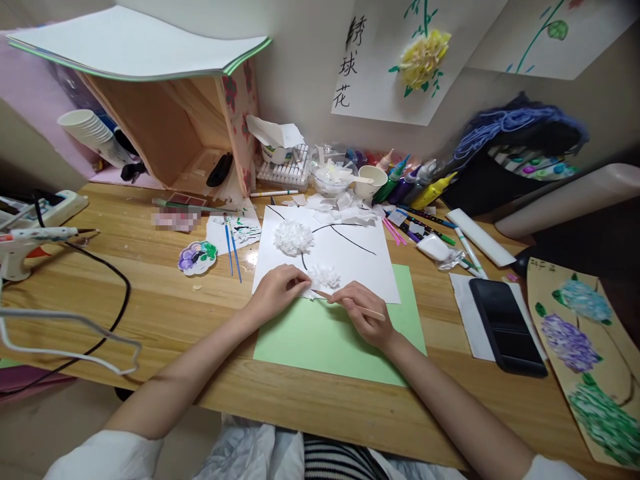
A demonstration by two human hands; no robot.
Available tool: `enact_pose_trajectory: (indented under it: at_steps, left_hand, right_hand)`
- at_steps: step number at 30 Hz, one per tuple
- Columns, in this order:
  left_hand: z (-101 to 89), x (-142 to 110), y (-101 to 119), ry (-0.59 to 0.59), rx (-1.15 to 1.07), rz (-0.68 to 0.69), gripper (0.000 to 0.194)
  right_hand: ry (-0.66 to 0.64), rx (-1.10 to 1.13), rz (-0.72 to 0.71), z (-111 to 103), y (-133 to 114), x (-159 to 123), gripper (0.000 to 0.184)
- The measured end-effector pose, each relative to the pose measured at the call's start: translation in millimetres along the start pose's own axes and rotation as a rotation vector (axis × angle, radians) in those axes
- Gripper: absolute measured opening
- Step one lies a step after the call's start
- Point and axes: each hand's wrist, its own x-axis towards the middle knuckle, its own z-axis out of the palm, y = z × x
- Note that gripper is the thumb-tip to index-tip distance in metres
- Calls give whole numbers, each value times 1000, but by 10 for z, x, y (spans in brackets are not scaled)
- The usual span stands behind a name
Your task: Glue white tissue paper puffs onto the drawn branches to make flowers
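My right hand (364,312) is closed around a thin wooden stick (373,313), its far end pointing left toward my other hand. My left hand (277,291) has thumb and fingers pinched together at the lower edge of a white sheet (350,267); what lies in the pinch is too small to make out. Just beyond my fingertips is a small ruffled white paper flower (325,277). A larger white paper flower (293,237) sits further up the sheet, among black drawn stem lines. Beneath lies a green sheet (340,347).
A paint palette (197,258) and blue brushes (233,250) lie left, with a glue gun (30,247) and its cable beyond. Paper scraps (345,207), a paper cup (370,181) and paint bottles (395,180) line the back. A phone (507,327) rests right.
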Motion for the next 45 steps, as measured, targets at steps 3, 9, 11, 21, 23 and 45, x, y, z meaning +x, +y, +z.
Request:
enact_pose_trajectory:
  at_steps: [3, 9, 11, 21, 23, 45]
  left_hand:
    - [6, -3, 4, 17, 19, 12, 13]
    - [16, 0, -1, 32, 0, 5, 13]
    - [26, 0, -9, 40, -10, -2, 13]
    - [82, -22, -28, 78, 11, 8, 12]
    - [87, -24, -32, 83, 11, 12, 11]
    - [89, -15, -28, 98, -18, -21, 11]
  right_hand:
    - [-61, -65, -40, 28, 13, 24, 21]
    - [-84, -115, -35, 41, 34, 40, 18]
    - [-92, -132, -28, 43, 21, 48, 18]
    - [-6, -206, 151, 208, -107, 348, 28]
    - [9, -196, 119, 208, -111, 362, 28]
    - [-77, -330, 99, 192, -179, 559, 27]
